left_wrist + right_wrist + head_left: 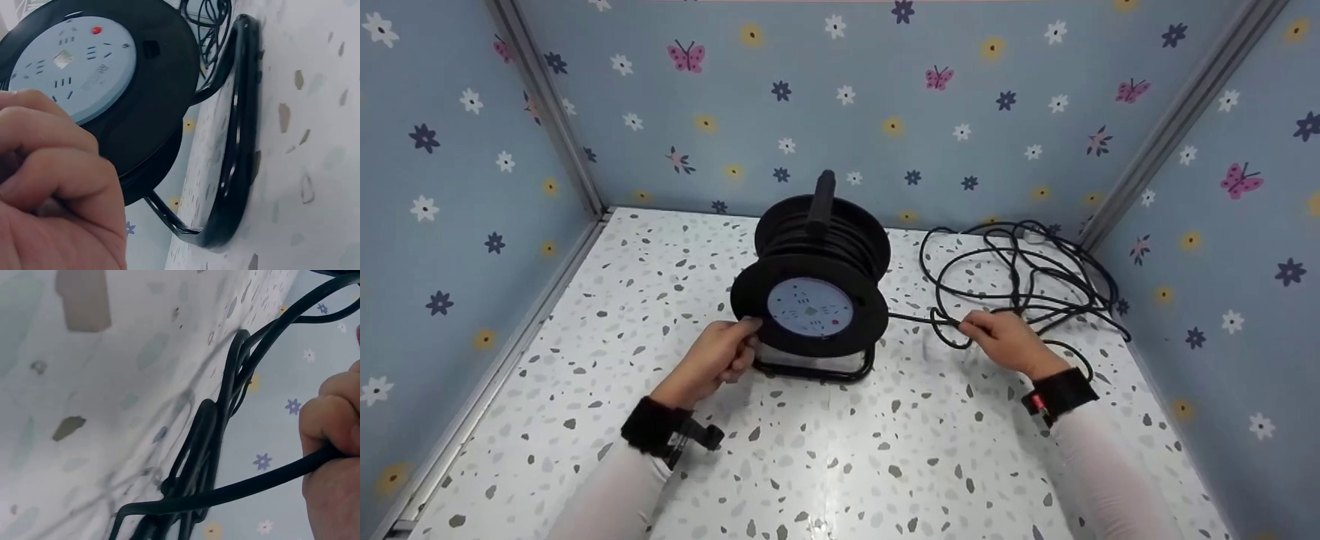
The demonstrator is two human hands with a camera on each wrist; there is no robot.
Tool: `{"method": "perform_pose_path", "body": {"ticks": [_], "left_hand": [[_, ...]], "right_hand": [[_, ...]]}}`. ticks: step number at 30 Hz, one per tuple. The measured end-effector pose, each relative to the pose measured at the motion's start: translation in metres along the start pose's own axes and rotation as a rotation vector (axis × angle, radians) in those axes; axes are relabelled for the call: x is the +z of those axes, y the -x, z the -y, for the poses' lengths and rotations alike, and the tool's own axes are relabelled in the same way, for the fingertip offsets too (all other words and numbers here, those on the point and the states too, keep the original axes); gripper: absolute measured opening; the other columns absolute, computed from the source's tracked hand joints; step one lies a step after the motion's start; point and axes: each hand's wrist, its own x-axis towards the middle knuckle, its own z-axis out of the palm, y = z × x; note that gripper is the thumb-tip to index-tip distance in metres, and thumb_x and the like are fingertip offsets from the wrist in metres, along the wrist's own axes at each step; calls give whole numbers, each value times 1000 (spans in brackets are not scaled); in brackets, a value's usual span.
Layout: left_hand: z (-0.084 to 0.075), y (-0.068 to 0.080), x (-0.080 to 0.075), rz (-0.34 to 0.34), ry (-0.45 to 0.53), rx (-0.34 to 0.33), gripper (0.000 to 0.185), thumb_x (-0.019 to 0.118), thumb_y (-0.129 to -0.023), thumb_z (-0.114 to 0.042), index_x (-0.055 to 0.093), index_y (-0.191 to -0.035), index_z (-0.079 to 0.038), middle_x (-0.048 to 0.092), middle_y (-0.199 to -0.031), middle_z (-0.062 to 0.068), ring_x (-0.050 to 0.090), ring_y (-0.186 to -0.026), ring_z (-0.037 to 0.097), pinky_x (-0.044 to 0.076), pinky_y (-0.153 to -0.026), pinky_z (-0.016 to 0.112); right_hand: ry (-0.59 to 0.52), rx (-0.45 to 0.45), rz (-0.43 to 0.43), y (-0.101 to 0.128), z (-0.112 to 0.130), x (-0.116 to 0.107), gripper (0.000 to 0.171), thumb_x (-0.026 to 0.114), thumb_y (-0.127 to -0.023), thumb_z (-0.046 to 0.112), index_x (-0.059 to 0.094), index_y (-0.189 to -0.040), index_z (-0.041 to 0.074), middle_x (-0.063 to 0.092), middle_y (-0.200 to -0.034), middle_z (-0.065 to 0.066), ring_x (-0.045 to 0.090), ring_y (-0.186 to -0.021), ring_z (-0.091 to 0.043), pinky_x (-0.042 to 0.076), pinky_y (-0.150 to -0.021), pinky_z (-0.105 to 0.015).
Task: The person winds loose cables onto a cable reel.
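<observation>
A black cable reel (851, 289) with a grey socket panel (810, 306) on its front stands upright on its tubular frame (817, 373). My left hand (720, 352) pinches the reel's front rim at the lower left, its fingers curled; the exact contact is hidden behind the fingers in the left wrist view. To the right, my right hand (1003, 341) grips the black cable (253, 482), which runs taut from the reel to the fingers. Beyond that hand, the cable lies in loose, tangled loops (1020, 259).
The reel's carrying handle (821, 204) sticks up above the drum. Below is a white speckled tabletop (840, 450). Flower-patterned panels (840, 97) enclose it at the back and both sides, with the loops near the back right corner.
</observation>
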Motion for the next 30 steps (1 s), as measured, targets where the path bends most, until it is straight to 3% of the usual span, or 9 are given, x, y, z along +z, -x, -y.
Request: {"method": "perform_pose_path", "body": {"ticks": [3,6,9,11,14,18,24,27,30], "left_hand": [[-2,-3,-6,6,76,46,36,52,-87,-36,43,-76,-2,34,-42,0,25,-29,11,19,-28,27],[-7,-7,-9,13,144,102,36,53,-87,-35,42,-73,-3,34,-40,0,25,-27,9,16,-26,28],[-23,-5,-4,20,157,160,38,51,-88,-35,40,-71,-3,33,-39,1,24,-26,10,13,-26,30],[-33,-5,3,20,144,205,41,51,-88,-37,40,-70,-2,33,-39,2,24,-26,10,12,-26,32],[-46,-7,16,10,87,278,44,51,-88,-39,41,-69,-1,33,-38,5,24,-27,14,12,-27,34],[-58,-8,33,1,-2,322,47,53,-86,-42,41,-67,0,34,-38,9,25,-29,17,13,-27,35],[-69,-7,41,0,-126,311,50,51,-86,-43,41,-65,0,37,-37,9,28,-29,16,18,-26,33],[-75,-3,43,2,-167,298,50,49,-88,-42,42,-65,2,39,-38,9,30,-29,16,20,-26,32],[-82,4,49,7,-199,297,51,47,-90,-39,41,-64,5,39,-39,10,30,-28,14,21,-26,31]], "right_hand": [[110,-10,19,-9,12,2,9,46,-90,40,52,-83,40,44,-57,15,42,-48,-5,36,-48,-25],[195,-71,-3,-22,23,8,11,44,-91,39,52,-85,36,42,-58,16,41,-49,-4,35,-48,-24],[225,-137,-27,-34,32,19,13,44,-92,37,52,-84,31,43,-59,17,41,-49,-3,36,-48,-23],[202,-132,-20,-40,37,28,13,45,-91,37,51,-83,29,44,-60,17,42,-50,-3,36,-48,-23],[129,-65,26,-46,41,37,12,46,-91,38,50,-82,30,46,-62,16,45,-53,-3,39,-49,-24],[31,26,94,-45,40,41,10,48,-89,38,49,-85,29,51,-67,13,50,-58,-5,43,-52,-25],[-20,156,212,-29,15,28,22,51,-86,45,54,-82,24,54,-66,6,51,-56,-12,43,-50,-31],[-10,243,234,-17,-3,21,30,48,-85,49,57,-80,21,53,-64,3,49,-55,-15,42,-49,-32],[-6,269,224,-11,-14,20,31,46,-86,49,56,-81,20,50,-63,1,47,-55,-17,41,-50,-33]]}}
